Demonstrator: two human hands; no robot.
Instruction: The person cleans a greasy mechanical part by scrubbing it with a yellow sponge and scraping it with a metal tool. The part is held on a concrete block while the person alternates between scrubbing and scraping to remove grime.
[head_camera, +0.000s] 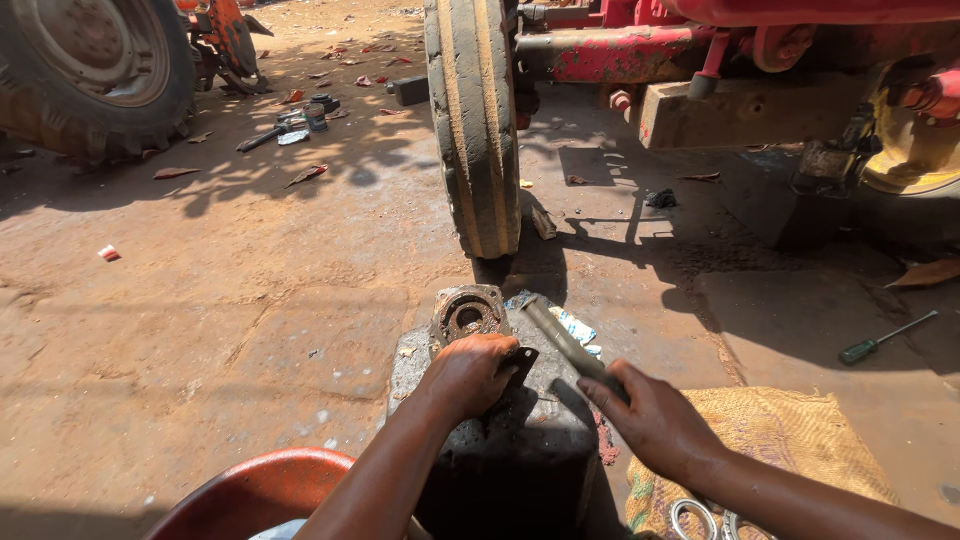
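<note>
Bearing housing — under left hand fingers

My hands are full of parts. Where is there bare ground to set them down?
Bare dirt lies left of the stone block, reaching to the rear tyre. Crowded: the block's top, with left hand, bearing housing, right hand and metal bar.

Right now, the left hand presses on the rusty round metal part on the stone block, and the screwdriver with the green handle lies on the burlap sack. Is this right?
Not quite. The head view shows the left hand on the rusty round metal part on the stone block, but the screwdriver with the green handle lies on the bare ground, beyond the burlap sack, not on it.
</note>
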